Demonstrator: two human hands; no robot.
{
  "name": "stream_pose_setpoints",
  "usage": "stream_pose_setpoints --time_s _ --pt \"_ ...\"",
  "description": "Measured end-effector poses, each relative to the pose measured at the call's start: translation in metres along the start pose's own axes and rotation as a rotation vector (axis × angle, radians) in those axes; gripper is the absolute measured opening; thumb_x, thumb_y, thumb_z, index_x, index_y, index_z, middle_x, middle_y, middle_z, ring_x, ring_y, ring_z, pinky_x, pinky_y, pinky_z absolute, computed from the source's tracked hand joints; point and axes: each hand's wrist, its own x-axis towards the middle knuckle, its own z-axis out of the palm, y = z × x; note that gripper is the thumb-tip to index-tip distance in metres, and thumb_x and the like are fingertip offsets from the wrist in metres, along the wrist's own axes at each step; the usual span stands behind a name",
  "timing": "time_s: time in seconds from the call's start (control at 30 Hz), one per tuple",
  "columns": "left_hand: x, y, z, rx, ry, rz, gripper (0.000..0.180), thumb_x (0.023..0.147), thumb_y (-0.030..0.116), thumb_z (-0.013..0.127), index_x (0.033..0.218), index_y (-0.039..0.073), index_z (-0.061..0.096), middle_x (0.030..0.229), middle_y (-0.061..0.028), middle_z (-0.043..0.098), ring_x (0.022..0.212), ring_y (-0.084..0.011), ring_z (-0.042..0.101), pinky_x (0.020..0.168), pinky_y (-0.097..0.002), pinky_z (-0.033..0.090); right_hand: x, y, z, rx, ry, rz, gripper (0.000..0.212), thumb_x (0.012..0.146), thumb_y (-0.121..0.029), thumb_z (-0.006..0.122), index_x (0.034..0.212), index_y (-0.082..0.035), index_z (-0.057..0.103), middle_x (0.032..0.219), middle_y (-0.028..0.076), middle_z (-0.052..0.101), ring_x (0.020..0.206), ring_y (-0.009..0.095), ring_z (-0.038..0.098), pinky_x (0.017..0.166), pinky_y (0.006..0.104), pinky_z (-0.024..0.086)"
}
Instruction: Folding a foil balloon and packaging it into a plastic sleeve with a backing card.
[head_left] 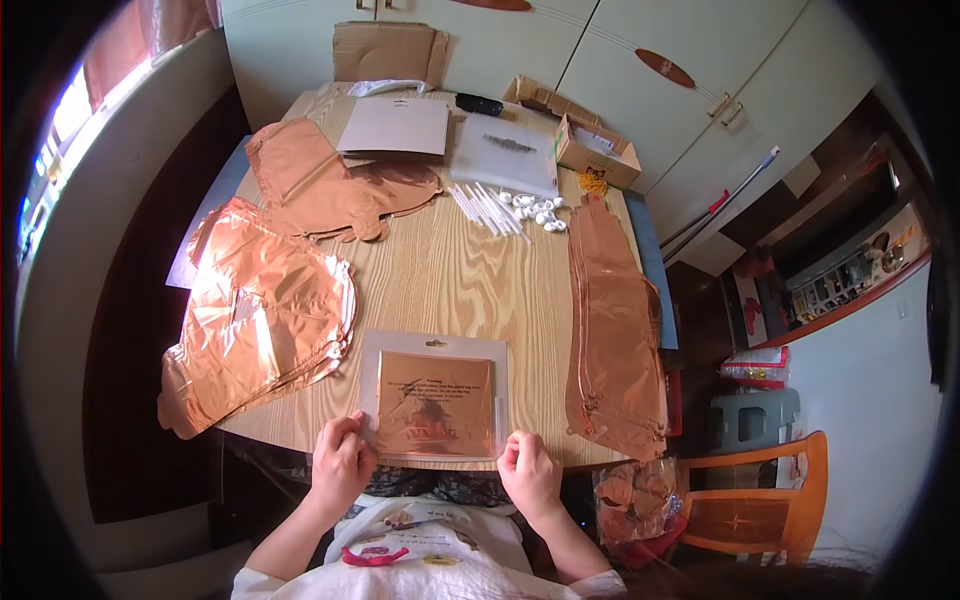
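Note:
A flat clear packet (488,348) with a pale border and a hanging slot lies at the table's near edge. Inside it shows a folded copper-coloured foil balloon (436,420), with dark print over it. My left hand (343,458) is closed at the packet's lower left corner, fingers pinched on the edge. At the lower right corner my right hand (530,466) pinches the other edge. Flat, uninflated copper foil balloons (265,305) are piled to the left. More of them (612,330) lie in a long stack to the right.
Further back are another foil pile (335,185), pale card packets (393,127), a clear bag (503,160), white sticks (488,210), small white plastic pieces (540,210) and an open cardboard box (597,150). A wooden chair (800,500) stands at the right.

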Motion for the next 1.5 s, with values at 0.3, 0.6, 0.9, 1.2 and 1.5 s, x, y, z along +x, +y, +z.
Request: stream_pose_setpoints --time_s 0.3,0.6,0.9,1.2,1.5 --pt "0.003 0.017 -0.01 0.198 0.127 0.106 0.022 0.074 0.0 0.066 0.096 0.001 0.061 0.112 -0.0152 0.058 0.103 -0.0339 0.059 0.085 -0.0435 0.049 0.001 0.002 0.001 0.006 0.008 0.024 0.026 0.077 -0.001 0.065 0.101 -0.01 0.058 0.09 0.008 0.063 0.071 0.028 0.066 0.057 0.0389 0.054" --pt "-0.013 0.072 0.026 0.203 -0.374 0.433 0.062 0.084 0.039 0.066 0.134 0.006 0.055 0.14 -0.011 0.051 0.134 -0.0255 0.045 0.113 -0.0439 0.03 -0.018 -0.018 -0.002 -0.064 -0.054 -0.341 0.038 0.083 -0.007 0.059 0.12 -0.011 0.068 0.122 0.0 0.066 0.06 0.01 0.063 0.056 0.0257 0.053" --pt "-0.008 0.057 0.014 0.244 -0.38 0.271 0.065 0.083 0.039 0.068 0.132 -0.001 0.054 0.138 -0.0156 0.051 0.132 -0.0282 0.047 0.11 -0.041 0.035 -0.01 -0.022 -0.005 -0.104 -0.142 -0.312 0.037 0.083 -0.009 0.059 0.119 -0.011 0.069 0.123 0.0 0.067 0.052 0.013 0.06 0.051 0.0258 0.053" --pt "-0.017 0.034 -0.013 0.36 -0.383 0.2 0.066 0.084 0.039 0.068 0.137 0.003 0.051 0.142 -0.0212 0.047 0.132 -0.0346 0.046 0.109 -0.047 0.034 -0.01 -0.014 -0.009 -0.149 -0.121 -0.267 0.039 0.082 -0.005 0.06 0.119 -0.013 0.07 0.12 0.002 0.069 0.05 0.016 0.059 0.052 0.0276 0.053" --pt "-0.028 0.011 -0.035 0.185 -0.292 0.287 0.054 0.076 0.029 0.074 0.122 0.005 0.059 0.123 -0.0167 0.059 0.114 -0.0332 0.056 0.099 -0.0448 0.041 -0.031 -0.004 -0.023 0.179 -0.133 -0.257 0.037 0.076 -0.003 0.061 0.111 -0.01 0.072 0.115 0.003 0.07 0.057 0.018 0.064 0.056 0.0282 0.055"
